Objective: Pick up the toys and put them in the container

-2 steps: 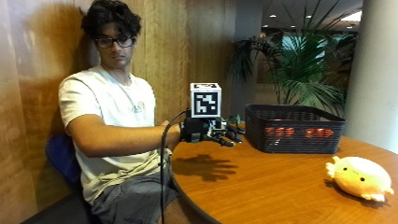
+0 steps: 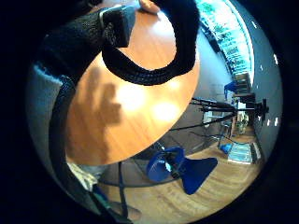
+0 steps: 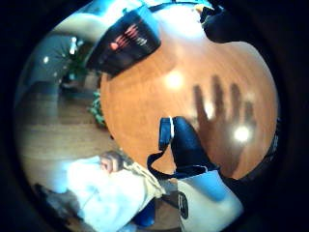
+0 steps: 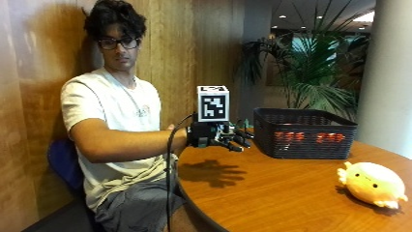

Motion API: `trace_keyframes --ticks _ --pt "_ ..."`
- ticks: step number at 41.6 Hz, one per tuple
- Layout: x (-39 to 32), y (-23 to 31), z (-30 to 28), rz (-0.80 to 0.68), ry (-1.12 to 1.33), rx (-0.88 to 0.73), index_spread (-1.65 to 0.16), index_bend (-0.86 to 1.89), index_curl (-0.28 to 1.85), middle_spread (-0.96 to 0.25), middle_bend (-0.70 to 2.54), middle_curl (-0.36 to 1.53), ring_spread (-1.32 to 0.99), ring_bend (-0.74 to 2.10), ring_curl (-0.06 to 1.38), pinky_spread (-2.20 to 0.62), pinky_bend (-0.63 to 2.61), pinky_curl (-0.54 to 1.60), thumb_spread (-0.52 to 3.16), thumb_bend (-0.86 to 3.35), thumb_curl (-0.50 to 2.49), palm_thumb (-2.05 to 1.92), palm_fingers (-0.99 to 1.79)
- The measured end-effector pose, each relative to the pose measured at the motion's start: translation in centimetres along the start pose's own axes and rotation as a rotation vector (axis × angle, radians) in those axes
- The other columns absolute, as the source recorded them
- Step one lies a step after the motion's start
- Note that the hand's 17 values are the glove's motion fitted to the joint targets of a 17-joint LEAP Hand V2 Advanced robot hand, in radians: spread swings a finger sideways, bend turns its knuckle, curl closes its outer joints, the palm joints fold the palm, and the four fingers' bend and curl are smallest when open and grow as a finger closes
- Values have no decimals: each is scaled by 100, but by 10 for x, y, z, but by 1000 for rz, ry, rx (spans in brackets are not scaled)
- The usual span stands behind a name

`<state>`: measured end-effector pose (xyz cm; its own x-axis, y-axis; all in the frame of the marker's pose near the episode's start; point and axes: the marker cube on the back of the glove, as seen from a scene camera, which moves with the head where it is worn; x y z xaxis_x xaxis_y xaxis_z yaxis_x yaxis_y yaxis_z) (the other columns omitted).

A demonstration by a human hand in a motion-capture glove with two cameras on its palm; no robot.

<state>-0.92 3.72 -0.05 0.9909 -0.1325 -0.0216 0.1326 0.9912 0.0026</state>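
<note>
A pale yellow plush toy lies on the round wooden table near its right edge. A black mesh basket stands at the back of the table, and red-orange things show through its wall. My gloved right hand hovers palm down above the table's left part, just left of the basket and far from the plush. Its fingers are spread and hold nothing. Its spread-finger shadow falls on the bare wood below. In the thumb side palm view the basket sits at the table's far rim.
The person sits at the table's left edge against a wood-panelled wall. A potted palm stands behind the basket. A blue chair and a tripod stand on the floor beyond the table edge.
</note>
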Motion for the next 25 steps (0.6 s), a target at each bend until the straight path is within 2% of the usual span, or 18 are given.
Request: trace_keyframes --ticks 4,13,25 --pt "-9 21 0 -90 28 7 -22 35 13 -2 7 0 -2 30 7 2 67 20 76 12 10 19 26" --pt "-12 16 -1 -108 37 7 -29 41 21 -3 12 2 -2 37 11 2 75 26 107 10 17 18 19" --pt "-3 -33 -15 -79 13 26 -31 39 27 -3 15 7 -3 45 15 2 82 29 122 6 24 18 11"
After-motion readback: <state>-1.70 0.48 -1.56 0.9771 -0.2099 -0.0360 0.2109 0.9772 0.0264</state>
